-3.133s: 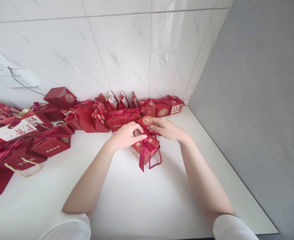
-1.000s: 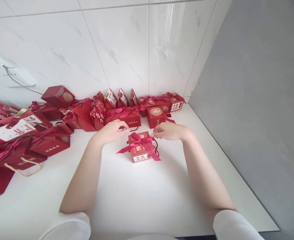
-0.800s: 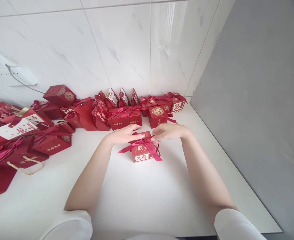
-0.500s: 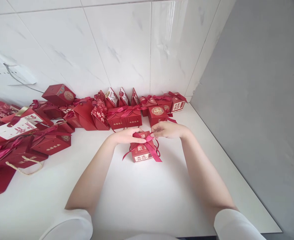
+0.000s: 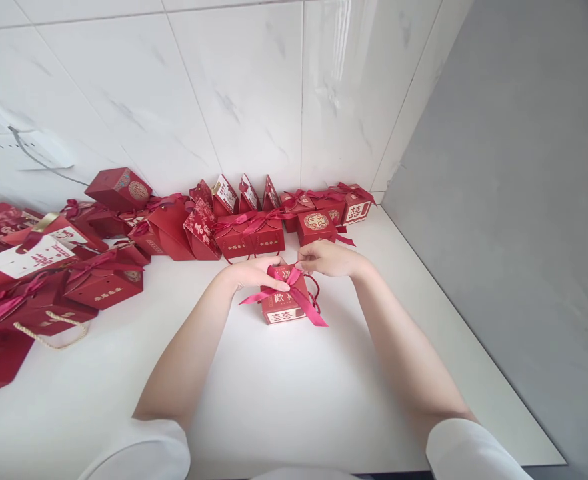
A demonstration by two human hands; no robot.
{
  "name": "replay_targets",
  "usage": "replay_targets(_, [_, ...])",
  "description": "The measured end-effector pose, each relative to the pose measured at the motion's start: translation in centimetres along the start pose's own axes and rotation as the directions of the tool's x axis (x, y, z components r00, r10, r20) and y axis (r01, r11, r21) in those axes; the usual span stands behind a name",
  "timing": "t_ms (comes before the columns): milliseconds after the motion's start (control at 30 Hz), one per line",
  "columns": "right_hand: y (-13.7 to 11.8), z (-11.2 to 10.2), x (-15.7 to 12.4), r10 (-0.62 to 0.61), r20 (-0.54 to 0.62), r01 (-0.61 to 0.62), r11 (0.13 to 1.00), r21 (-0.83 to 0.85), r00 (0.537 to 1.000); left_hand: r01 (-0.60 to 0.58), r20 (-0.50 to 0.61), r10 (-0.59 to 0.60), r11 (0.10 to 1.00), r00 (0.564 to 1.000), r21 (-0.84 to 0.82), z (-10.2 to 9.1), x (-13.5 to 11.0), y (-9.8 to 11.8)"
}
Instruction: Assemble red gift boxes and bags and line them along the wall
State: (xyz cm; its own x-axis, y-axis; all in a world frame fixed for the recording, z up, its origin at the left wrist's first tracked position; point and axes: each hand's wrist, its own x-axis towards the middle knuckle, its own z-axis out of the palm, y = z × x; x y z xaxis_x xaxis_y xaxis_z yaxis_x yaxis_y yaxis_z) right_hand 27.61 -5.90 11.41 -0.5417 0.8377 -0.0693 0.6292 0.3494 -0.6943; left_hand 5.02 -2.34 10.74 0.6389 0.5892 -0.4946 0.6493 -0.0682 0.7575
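Note:
A small red gift box [image 5: 281,315] with a white label and gold characters stands on the white table in front of me. Across its top lies a pink-red ribbon [image 5: 313,312] tied in a bow, one tail reaching left and another hanging over the front right. My left hand [image 5: 255,274] grips the box from the left, its thumb pressed on the bow's knot and its other fingers partly hidden behind the box. At the far right corner, my right hand [image 5: 330,257] pinches the ribbon. Dark red cord [image 5: 316,291] loops out at the box's right side.
Several red gift boxes [image 5: 234,241] line the tiled wall [image 5: 254,87]. More boxes [image 5: 105,287] and a bag with a cream rope handle [image 5: 57,347] crowd the left. A grey panel [image 5: 514,220] borders the white table [image 5: 284,393] on the right.
The ribbon's left tail has lifted and spread out further left, and the front tail has shifted slightly right. My right hand has moved a little to the left.

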Motion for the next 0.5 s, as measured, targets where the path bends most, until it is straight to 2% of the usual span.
replay_targets(200, [-0.9, 0.6, -0.4, 0.129, -0.109, -0.146, 0.975, -0.165, 0.986, -0.004, -0.027, 0.004, 1.0, 1.0, 0.017, 0.1, -0.3, 0.3])
replay_targets(367, [-1.6, -0.9, -2.4, 0.181, -0.15, -0.194, 0.978, -0.078, 0.972, -0.077, -0.077, 0.085, 0.992, 0.993, 0.105, -0.6, -1.9, 1.3])
replay_targets(500, [-1.8, -1.9, -3.4, 0.207, -0.095, -0.211, 0.977, -0.042, 0.974, -0.113, -0.064, 0.115, 0.993, 0.991, 0.044, -1.4, -3.0, 1.5])
